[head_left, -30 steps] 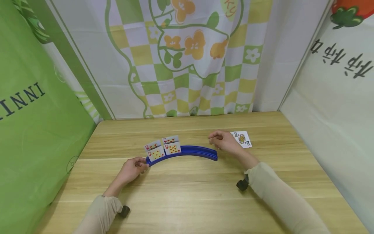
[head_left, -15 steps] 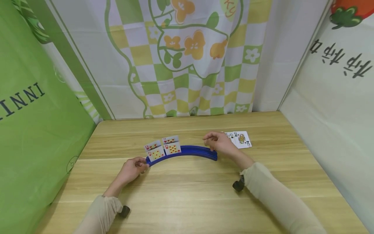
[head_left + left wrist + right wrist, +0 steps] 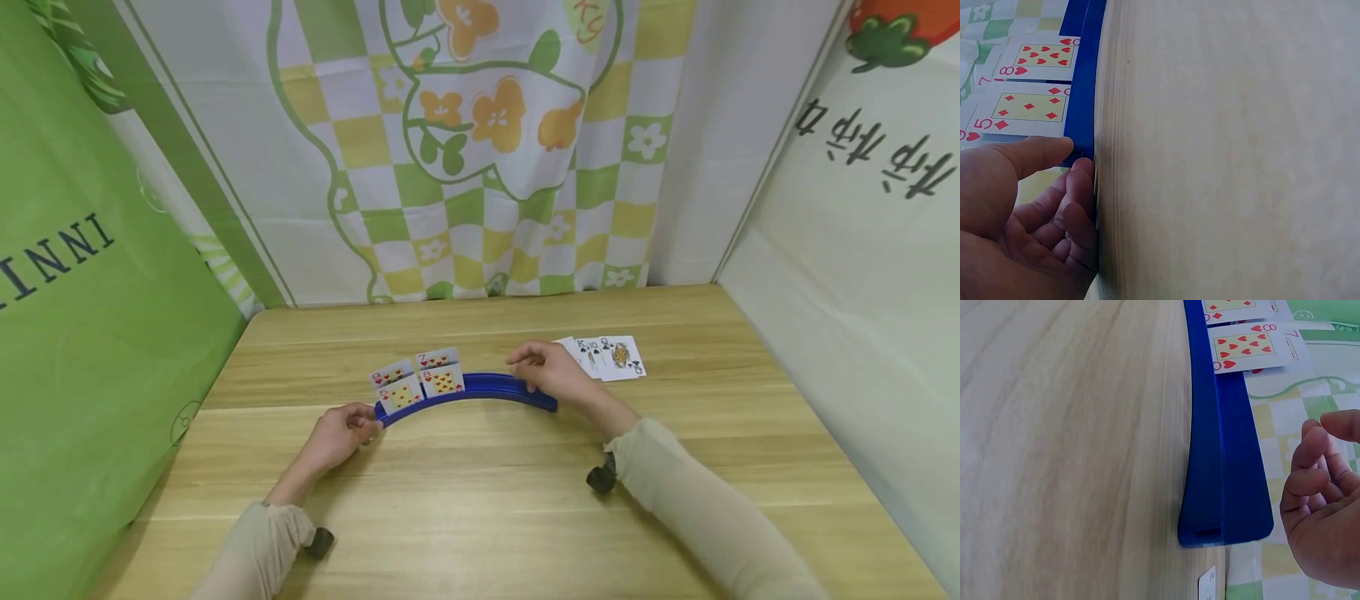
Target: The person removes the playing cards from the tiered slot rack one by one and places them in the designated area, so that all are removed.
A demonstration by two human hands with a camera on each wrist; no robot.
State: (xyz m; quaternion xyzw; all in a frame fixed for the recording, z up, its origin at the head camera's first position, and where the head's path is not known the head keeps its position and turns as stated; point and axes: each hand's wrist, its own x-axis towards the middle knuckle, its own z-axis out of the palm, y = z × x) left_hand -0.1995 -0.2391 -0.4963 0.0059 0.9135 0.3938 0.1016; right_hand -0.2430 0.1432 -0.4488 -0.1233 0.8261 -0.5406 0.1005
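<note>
My left hand pinches the left end of a curved blue playing card holder, thumb on top and fingers at its end in the left wrist view. Four faces show in two rows: the five of diamonds and eight of hearts in front, the seven of hearts and another red card partly hidden behind. Over the holder's right part hovers my right hand. Its fingers are loosely curled, with nothing visible between thumb and forefinger in the right wrist view.
Several face-up black-suit cards, with a queen on the right, lie spread on the wooden table behind my right hand. A patterned curtain hangs at the back edge, with a green cloth on the left and a white one on the right.
My right hand has moved left from the loose cards to above the holder, uncovering a king and a ten. My left hand, the holder and its cards have stayed put.
</note>
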